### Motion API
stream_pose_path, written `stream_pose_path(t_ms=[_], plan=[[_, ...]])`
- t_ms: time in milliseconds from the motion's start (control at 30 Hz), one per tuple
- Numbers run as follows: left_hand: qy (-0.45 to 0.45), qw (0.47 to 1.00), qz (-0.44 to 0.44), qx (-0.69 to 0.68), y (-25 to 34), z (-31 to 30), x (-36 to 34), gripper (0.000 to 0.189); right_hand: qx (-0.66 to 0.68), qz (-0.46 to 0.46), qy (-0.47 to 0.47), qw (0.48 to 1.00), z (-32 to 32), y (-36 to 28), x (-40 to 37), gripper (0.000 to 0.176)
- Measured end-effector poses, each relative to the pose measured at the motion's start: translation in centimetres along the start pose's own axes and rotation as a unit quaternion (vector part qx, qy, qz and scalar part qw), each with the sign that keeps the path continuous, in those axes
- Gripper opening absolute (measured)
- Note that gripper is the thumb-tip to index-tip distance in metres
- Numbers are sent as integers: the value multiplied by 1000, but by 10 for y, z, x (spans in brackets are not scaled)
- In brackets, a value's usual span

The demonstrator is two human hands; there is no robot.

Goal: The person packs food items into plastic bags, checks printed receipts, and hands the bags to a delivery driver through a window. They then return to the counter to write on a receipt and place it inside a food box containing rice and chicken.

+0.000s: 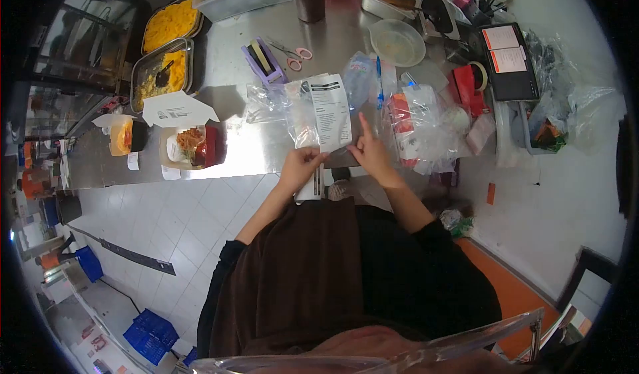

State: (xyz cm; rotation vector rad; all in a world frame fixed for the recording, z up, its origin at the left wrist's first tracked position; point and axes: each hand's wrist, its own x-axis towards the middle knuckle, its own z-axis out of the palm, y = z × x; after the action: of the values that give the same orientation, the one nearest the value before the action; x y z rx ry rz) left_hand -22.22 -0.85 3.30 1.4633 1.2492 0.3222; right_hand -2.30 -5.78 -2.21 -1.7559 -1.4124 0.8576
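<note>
My left hand [303, 168] pinches the lower edge of a long printed receipt [331, 111], which lies over a clear plastic bag [301, 114]. Below these fingers a white sleeve with dark stripes [309, 191] hangs past the table edge. My right hand [374, 156] is just right of the receipt, index finger stretched out and thumb close to the paper's lower corner. A blue pen [379, 84] lies beyond that fingertip. To the left sit an open takeaway box [212, 146] with food inside and a smaller box [138, 136] of yellow food.
A purple tape dispenser [265, 64] and pink-handled scissors [293, 54] lie farther back. Trays of yellow food [136, 84] stand at left. A round plastic tub [398, 43], a metal sauce pan [389, 0] and plastic-wrapped packs [426, 124] occupy the right side.
</note>
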Motion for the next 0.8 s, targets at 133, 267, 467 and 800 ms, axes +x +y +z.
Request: stream_pose_path(t_ms=[133, 267, 467, 800], plan=[[64, 996, 47, -34, -22, -25, -23, 23, 12, -237, 104, 966, -20, -64, 29, 52], [125, 986, 2, -114, -37, -46, -51, 25, 52, -212, 70, 973, 38, -111, 159, 30], [176, 966, -55, -183, -46, -65, -94, 23, 172, 179, -247, 937, 93, -106, 241, 21], [264, 928, -67, -253, -87, -67, -132, 17, -53, -45, -120, 990, 82, -82, 191, 18]])
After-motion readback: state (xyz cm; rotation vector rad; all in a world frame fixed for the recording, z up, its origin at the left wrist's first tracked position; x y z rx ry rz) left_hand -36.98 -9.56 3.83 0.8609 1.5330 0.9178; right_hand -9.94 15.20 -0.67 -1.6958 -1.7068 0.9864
